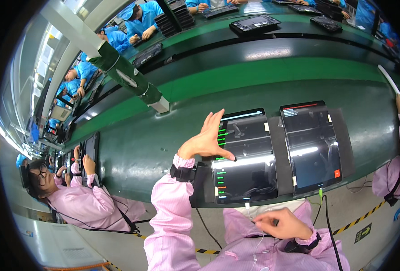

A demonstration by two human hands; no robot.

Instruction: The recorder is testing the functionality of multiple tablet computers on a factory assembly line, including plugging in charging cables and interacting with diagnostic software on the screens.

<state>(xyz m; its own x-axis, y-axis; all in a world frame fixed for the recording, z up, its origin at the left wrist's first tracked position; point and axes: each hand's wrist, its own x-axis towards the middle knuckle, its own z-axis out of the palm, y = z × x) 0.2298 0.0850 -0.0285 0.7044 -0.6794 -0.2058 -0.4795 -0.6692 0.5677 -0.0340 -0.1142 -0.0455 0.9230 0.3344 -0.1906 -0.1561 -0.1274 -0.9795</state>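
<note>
Two dark tablets lie side by side on the green bench in front of me. The left tablet (249,178) shows a list of green lines with a red one among them. On the right tablet (310,128) there is red text at the top and a small red square low on its screen. My left hand (206,139) is open, fingers spread, over the left edge of the left tablet; whether it touches the glass I cannot tell. Below the tablets, near my lap, my right hand (283,224) is closed in a pinch, with a thin white cord (256,253) hanging from its fingers.
A white plug (248,205) sits at the left tablet's near edge, a green-ended cable (320,193) at the right one's. A green-wrapped post (130,79) stands beyond. Co-workers in pink sit on both sides; people in blue work across a conveyor carrying device parts (255,23).
</note>
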